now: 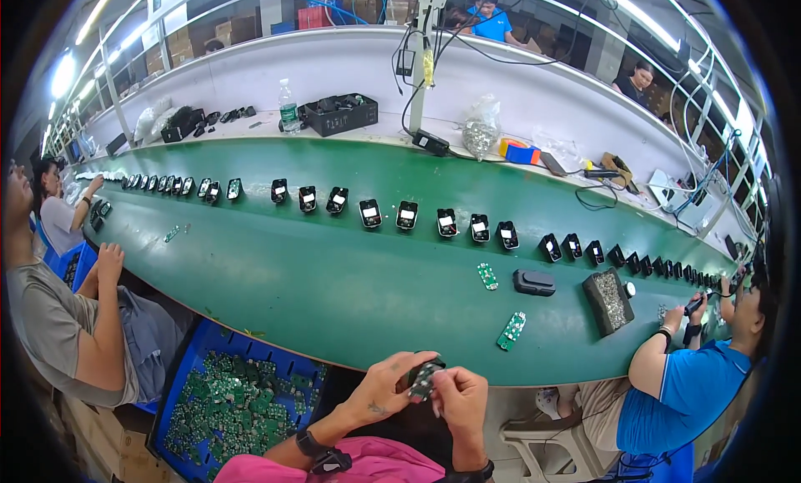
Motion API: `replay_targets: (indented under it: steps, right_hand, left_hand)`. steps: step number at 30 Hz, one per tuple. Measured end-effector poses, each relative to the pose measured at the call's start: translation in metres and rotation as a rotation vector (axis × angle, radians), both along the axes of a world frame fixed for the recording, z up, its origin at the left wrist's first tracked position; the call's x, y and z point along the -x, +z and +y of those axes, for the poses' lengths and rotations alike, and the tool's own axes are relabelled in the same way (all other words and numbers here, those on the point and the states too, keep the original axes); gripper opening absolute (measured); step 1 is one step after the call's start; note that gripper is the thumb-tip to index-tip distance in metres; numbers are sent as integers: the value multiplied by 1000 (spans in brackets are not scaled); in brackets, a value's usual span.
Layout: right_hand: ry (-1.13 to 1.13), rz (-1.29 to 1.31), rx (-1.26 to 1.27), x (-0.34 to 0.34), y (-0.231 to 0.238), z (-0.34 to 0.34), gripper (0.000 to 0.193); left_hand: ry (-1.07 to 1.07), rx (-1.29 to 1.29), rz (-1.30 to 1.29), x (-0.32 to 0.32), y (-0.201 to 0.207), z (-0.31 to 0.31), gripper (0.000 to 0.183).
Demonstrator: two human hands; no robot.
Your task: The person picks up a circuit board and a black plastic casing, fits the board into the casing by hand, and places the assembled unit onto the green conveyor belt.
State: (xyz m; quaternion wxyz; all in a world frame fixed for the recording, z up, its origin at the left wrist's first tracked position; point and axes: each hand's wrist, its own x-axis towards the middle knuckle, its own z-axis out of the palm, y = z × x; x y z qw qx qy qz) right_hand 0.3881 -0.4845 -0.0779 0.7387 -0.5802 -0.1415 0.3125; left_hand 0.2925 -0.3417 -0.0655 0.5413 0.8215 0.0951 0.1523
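Observation:
Over the front edge of the table, my left hand (382, 393) grips a small dark circuit board (425, 381) with pale components on it. My right hand (460, 399) has its thumb and fingers closed at the board's right side. Fingers hide part of what I hold, and whether a housing lies under the board I cannot make out. Just beyond my hands, a green circuit board (511, 331) lies on the green table (334, 299), with a smaller board (487, 276) farther off. Beside that one rests a black oblong case (534, 283).
A long row of open black housings (406, 215) crosses the table. A dark block-shaped tray (611, 303) holds small metal pieces. At my left stands a blue bin (188, 356) heaped with circuit boards (242, 408). Co-workers sit at left (67, 316) and right (684, 391).

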Motion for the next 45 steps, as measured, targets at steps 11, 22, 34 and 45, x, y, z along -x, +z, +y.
replay_targets:
  steps: [11,22,34,45]
  right_hand:
    - [-129,-149,173,5,9,3,24]
    - [-80,-370,150,-2,10,1,16]
    - [-13,-510,279,-7,11,1,17]
    - [-73,-725,360,-6,8,11,18]
  left_hand:
    - [211,-41,-134,-3,4,-23,56]
    - [253,30,-104,-3,6,-21,62]
    - [127,378,-8,0,1,-14,47]
    - [192,404,-14,-4,0,-12,41]
